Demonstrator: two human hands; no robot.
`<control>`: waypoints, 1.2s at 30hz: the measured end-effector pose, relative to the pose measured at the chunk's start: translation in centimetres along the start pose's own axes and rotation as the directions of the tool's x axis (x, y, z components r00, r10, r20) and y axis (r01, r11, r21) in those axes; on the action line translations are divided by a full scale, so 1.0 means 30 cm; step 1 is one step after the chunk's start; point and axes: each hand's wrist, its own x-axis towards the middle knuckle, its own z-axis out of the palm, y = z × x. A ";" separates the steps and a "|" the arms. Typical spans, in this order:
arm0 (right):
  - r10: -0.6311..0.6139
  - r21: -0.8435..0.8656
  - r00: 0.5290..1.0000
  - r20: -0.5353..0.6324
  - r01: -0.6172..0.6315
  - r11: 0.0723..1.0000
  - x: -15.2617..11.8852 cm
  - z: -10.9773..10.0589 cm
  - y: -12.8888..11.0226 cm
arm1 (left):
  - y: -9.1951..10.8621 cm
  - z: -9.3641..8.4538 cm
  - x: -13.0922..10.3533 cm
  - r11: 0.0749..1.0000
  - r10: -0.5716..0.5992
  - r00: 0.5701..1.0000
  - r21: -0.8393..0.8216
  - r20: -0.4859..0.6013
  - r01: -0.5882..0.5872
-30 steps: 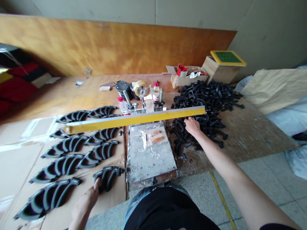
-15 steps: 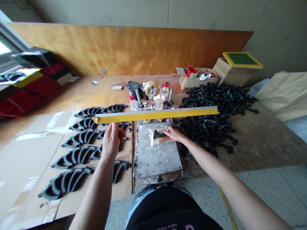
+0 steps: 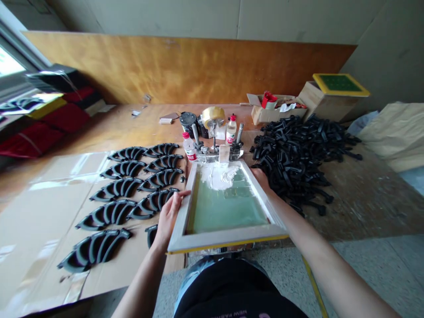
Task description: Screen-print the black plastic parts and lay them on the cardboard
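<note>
A screen-printing frame lies over the middle of the bench's near edge, its far rail at a hinge clamp. White ink is spread across the far end of its green mesh. The left hand is at the frame's left rail, 1 finger resting on top; whether the others grasp it underneath I cannot tell. The right hand is beside the right rail, which partly hides it, so its fingers' grip cannot be told either.

Toward the bench's left edge, curved black handles lie in 5 fanned rows on cardboard. A heap of black parts covers the bench right of the frame. Behind the clamp stand 2 red-capped bottles and a tape roll; an open carton sits by the far right corner.
</note>
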 end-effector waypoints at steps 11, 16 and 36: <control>-0.291 -0.132 0.942 0.165 0.314 0.940 0.167 0.017 -0.320 | -0.313 0.046 0.000 0.973 -0.184 0.983 0.144 0.019 0.179; -0.640 -0.020 0.711 0.292 0.673 0.739 0.013 -0.016 -0.288 | -0.297 0.049 -0.011 0.974 -0.203 0.979 0.104 0.005 0.201; -0.200 0.022 0.980 -0.022 0.201 0.979 0.300 -0.137 -0.239 | -0.007 -0.001 -0.025 0.990 -0.139 0.990 -0.018 0.004 0.139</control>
